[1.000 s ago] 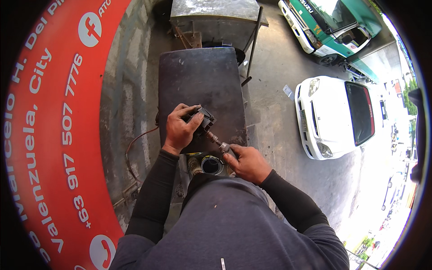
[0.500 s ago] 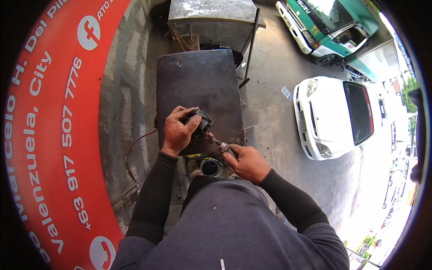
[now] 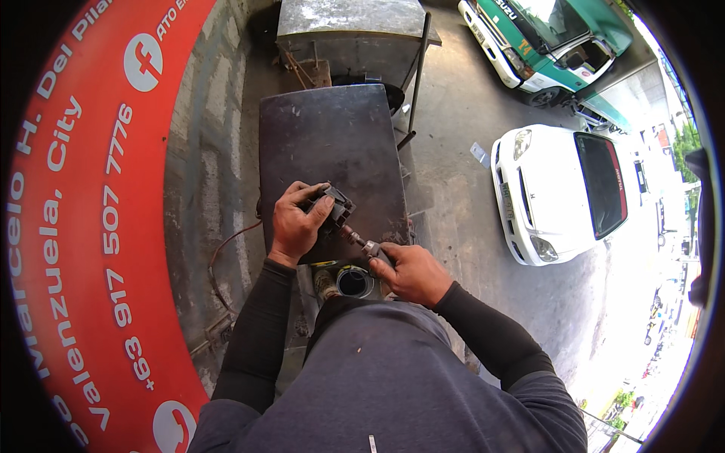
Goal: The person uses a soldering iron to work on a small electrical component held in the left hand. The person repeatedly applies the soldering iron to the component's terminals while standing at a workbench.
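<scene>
Right up close, the right hand point(image 3: 411, 270) is clenched around the handle of a slim metal driver tool point(image 3: 361, 243), whose shaft angles up and left into the part. Just below the near edge of the surface sits a small round black can point(image 3: 355, 281), open at the top. The left hand point(image 3: 297, 223) is wrapped tight around a small dark grey blocky metal part point(image 3: 337, 205), fingers curled over its top, holding it just over the near right corner of the dark scuffed steel surface point(image 3: 328, 143). The tool tip meets the part's right side. A thin reddish hose point(image 3: 226, 249) loops off the left edge down by the concrete wall. Past the far edge stands a grey metal box point(image 3: 347, 34) on a frame. Off to the right on the road, a white car point(image 3: 563, 192) is parked, with a green and white truck point(image 3: 547, 38) beyond it.
</scene>
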{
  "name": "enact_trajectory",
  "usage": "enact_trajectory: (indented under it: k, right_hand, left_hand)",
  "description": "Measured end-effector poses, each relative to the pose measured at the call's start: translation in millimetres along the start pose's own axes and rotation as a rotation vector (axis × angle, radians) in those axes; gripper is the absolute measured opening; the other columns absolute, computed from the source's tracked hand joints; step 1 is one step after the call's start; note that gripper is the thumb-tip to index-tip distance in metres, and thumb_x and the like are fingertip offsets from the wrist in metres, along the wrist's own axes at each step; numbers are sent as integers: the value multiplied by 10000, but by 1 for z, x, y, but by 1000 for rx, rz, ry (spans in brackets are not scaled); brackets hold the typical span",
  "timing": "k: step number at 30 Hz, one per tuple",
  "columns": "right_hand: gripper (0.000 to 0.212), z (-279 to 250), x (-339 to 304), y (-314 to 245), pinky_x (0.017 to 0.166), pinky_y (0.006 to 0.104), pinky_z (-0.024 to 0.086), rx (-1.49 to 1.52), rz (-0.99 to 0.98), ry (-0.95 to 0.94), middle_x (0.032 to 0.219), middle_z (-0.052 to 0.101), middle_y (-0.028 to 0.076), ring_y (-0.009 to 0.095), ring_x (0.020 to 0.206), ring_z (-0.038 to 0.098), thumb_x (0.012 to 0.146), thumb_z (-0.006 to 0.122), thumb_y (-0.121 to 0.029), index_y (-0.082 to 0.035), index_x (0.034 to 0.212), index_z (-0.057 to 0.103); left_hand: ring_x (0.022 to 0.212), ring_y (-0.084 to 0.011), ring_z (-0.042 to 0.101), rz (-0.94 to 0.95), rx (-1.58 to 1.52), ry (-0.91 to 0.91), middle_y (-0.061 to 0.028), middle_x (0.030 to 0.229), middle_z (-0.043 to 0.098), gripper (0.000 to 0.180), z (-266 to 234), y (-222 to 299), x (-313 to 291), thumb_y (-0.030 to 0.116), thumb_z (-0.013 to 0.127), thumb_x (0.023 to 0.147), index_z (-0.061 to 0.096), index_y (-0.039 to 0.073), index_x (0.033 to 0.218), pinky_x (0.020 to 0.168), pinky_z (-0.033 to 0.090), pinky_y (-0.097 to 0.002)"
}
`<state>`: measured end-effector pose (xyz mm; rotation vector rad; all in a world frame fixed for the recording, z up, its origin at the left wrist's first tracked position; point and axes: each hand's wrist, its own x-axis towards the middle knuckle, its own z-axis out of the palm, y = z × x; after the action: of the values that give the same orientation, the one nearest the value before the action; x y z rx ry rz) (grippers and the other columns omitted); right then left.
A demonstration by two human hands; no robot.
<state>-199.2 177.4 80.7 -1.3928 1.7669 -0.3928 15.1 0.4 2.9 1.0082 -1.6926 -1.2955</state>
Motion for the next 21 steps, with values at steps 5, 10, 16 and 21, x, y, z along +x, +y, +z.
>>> enact_trajectory:
  k: [5, 10, 16, 21]
  right_hand:
    - [487, 4, 4, 7, 845, 576, 611, 23, 4, 35, 949, 795, 293, 528, 950, 781, 1178, 668, -461, 8, 1172, 797]
    - [488, -3, 2, 0, 842, 577, 609, 8, -16, -6, 936, 787, 299, 528, 941, 781, 1180, 666, -457, 14, 1173, 792]
    - [484, -3, 3, 6, 837, 577, 610, -20, -7, 0, 928, 786, 294, 524, 932, 780, 1179, 664, -458, 11, 1170, 783]
    - [483, -3, 3, 4, 832, 583, 608, -46, -6, 2, 917, 788, 283, 516, 919, 782, 1177, 668, -464, 5, 1160, 782]
  left_hand:
    - [941, -155, 754, 5, 11, -1, -54, 1059, 754, 385, 0, -1, 1, 244, 889, 1042, 880, -37, 1305, 866, 593, -303]
    - [949, -161, 757, 7, 32, -5, -56, 1060, 755, 395, -2, -1, 1, 250, 890, 1039, 879, -40, 1306, 872, 595, -308]
    - [944, -160, 752, -10, 18, -7, -62, 1055, 751, 397, -1, 1, 0, 246, 891, 1036, 878, -42, 1308, 869, 592, -307]
    - [931, -156, 742, -2, 28, -6, -60, 1050, 746, 393, -3, 3, 2, 245, 889, 1036, 878, -41, 1307, 857, 588, -308]
